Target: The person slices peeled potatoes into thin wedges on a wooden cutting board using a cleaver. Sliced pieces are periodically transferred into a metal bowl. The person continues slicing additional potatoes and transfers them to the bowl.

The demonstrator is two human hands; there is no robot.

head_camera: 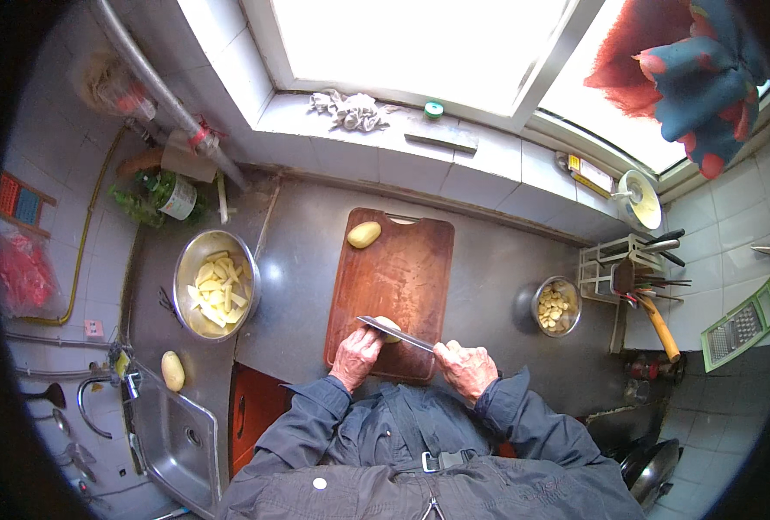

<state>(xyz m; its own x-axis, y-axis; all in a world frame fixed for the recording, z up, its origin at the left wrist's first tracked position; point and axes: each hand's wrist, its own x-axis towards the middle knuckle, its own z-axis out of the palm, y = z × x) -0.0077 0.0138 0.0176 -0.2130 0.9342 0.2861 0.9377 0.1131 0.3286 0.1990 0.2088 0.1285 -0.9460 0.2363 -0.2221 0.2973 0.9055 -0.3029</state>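
My right hand [466, 372] grips a kitchen knife [401, 335] by its handle. The blade lies across a peeled potato [388, 327] near the front edge of a wooden cutting board [394, 273]. My left hand [357, 356] holds that potato's near left side, its fingers close to the blade tip. Part of the potato is hidden by the blade and fingers. A second peeled potato [364, 234] rests at the board's far left corner. To the left, a steel bowl [183, 305] contains cut potato pieces [217, 286].
Right of the board stands a small steel bowl [578, 318] of what look like garlic cloves, beside a knife rack [596, 270]. Another potato [173, 370] lies by the sink [183, 448]. Green bottles [177, 197] fill the back left corner. A green grater [739, 328] hangs at right.
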